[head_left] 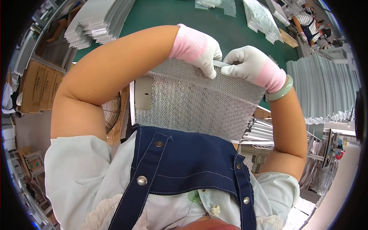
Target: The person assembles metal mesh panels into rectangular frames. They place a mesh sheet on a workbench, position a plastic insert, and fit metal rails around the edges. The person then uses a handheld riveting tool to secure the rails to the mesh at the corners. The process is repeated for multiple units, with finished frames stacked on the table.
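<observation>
Gloves in white with pink cuffs cover both my hands in the head view. My left hand (203,50) reaches in from the left with its thumb and fingers drawn close together on one end of a thin white strip (220,64). My right hand (246,62) pinches the other end between thumb and fingers, so the strip spans the narrow gap between the two. On my right wrist sits a pale green bangle (282,90).

The strip is above the far edge of a silvery mesh panel (199,105), which covers the middle of the near edge of the green tabletop (161,17) and reaches back toward my navy apron (191,159). A pale grey plate (143,93) with a small dark mark lies at the panel's left side.

Toward the tabletop's far left corner I see a stack of silvery sheets (100,17). A clear, bubbly-looking piece (216,4) lies by the far edge, and another sheet pile (262,20) lies near the far right corner, with a flat tan piece (288,38) just beside it. Beyond the right edge stand many pale, thin panels (320,88); past them, a co-worker (309,27) in a striped top bends over.
</observation>
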`<state>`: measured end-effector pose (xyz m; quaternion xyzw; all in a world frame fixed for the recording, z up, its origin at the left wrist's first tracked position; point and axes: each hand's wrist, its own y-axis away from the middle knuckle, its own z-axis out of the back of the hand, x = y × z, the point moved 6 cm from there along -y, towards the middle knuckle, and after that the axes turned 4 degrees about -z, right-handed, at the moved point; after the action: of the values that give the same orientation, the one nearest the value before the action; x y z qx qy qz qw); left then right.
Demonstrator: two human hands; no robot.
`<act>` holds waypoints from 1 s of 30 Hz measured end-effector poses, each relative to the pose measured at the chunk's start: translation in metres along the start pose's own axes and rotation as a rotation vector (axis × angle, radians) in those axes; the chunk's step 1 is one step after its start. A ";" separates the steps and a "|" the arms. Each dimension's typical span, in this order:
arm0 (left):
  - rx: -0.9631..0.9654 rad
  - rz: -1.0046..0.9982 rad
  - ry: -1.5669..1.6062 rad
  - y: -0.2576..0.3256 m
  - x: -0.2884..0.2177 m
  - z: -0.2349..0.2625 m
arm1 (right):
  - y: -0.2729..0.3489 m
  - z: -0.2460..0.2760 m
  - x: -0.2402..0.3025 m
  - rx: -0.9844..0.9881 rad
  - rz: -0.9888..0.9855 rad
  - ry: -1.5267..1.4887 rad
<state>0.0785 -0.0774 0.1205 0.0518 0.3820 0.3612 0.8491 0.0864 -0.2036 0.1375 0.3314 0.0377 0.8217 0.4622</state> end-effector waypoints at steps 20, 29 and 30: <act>-0.088 -0.057 -0.070 0.002 0.003 -0.001 | 0.031 -0.015 -0.011 -0.664 0.391 0.639; -0.277 -0.092 -0.202 -0.006 0.017 -0.012 | 0.024 -0.015 -0.024 -0.539 0.346 0.274; -0.270 -0.083 -0.208 -0.006 0.014 -0.015 | 0.022 -0.014 -0.027 -0.470 0.340 0.081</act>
<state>0.0780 -0.0748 0.0993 -0.0414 0.2419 0.3667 0.8974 0.0713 -0.2336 0.1210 0.1839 -0.1913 0.8861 0.3800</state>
